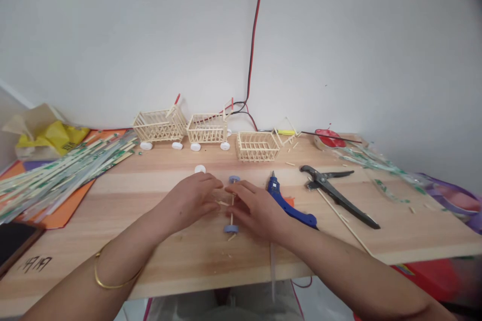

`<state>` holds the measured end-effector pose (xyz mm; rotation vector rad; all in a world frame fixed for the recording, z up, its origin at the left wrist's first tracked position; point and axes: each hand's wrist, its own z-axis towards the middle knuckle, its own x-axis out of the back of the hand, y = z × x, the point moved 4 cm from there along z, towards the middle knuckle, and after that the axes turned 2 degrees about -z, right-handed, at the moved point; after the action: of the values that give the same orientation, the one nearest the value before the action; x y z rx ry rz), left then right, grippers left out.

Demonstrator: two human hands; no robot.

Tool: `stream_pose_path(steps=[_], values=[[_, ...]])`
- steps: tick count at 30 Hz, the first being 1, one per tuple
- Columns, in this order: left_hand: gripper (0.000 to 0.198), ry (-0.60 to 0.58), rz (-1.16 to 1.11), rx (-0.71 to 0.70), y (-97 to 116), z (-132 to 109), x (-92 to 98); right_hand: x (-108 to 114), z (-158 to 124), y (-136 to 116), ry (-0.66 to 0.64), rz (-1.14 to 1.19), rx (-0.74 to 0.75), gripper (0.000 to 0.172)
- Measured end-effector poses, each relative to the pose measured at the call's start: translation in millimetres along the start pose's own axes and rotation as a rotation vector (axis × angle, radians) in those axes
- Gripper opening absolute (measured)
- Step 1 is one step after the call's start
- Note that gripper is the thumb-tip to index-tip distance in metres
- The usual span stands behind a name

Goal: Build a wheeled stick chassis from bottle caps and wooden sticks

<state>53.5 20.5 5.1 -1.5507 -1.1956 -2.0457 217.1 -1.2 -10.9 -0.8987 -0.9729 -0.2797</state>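
In the head view, the fingers of my right hand (259, 210) close around a thin wooden axle (232, 218). It carries a blue-grey wheel (231, 229) at the near end and another (234, 179) at the far end. Just left of it, my left hand (194, 200) has its thumb and fingers bent toward each other. A pale sliver shows at those fingertips, too small to make out. Beyond the left knuckles lies a white wheel (200, 168), partly covered by the hand. A blue glue gun (289, 205) rests right of my right hand.
Two small stick carts (160, 125) (207, 129) with white wheels stand along the wall. Beside them is a stick basket (258, 146) without wheels. Black pliers (339, 193) and a long stick (346, 223) lie right. Packaged sticks (86, 170) cover the left; a red dish (329, 139) sits back right.
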Motion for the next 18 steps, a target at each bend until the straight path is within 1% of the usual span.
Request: stream_pose_path(steps=[12, 18], values=[[0.023, -0.01, 0.007, 0.003, 1.2, 0.2, 0.6, 0.1, -0.4, 0.1, 0.002, -0.005, 0.002, 0.031], [0.022, -0.002, 0.007, 0.003, 1.8, 0.4, 1.0, -0.8, -1.1, 0.7, -0.002, 0.016, -0.003, 0.035]])
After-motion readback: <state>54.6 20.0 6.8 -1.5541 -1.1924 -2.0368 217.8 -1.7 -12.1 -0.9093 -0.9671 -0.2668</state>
